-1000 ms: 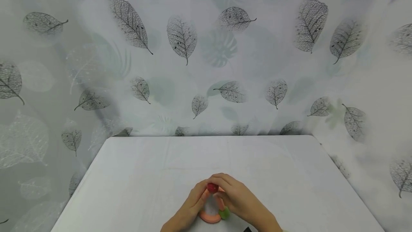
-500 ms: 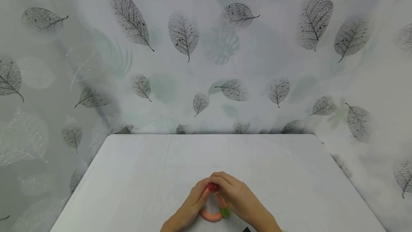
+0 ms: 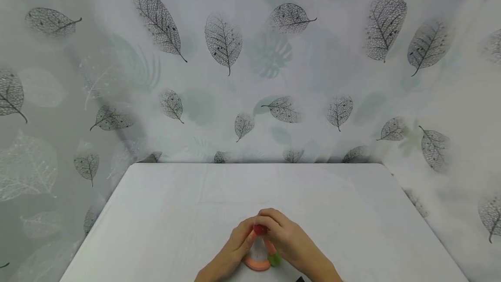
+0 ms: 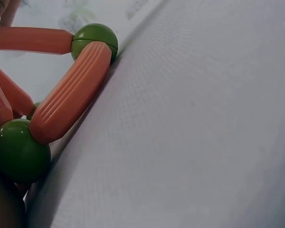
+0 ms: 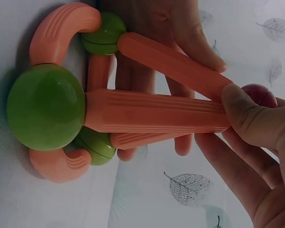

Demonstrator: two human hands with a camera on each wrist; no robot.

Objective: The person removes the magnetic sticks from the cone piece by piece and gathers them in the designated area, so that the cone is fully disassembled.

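A pyramid-like frame of orange magnetic rods and green balls stands between my hands at the table's near side. Curved orange rods (image 3: 257,264) and green balls (image 5: 46,107) form its base. Straight orange rods (image 5: 156,111) lean together toward a red ball (image 3: 260,229) at the top. My right hand (image 3: 291,240) pinches a straight rod close below the red ball, thumb on its near face. Across from it, my left hand (image 3: 235,243) holds another rod, thumb along it and fingers behind. In the left wrist view, a curved rod (image 4: 73,92) joins two green balls.
The white table (image 3: 176,203) spreads around the frame, its far edge against a leaf-printed curtain (image 3: 250,77) that also runs along both sides. A small black object (image 3: 300,279) shows at the bottom beside the right wrist.
The head view has shifted slightly. Both hands keep their places at the top of the frame, and the right thumb now shows less than a second ago.
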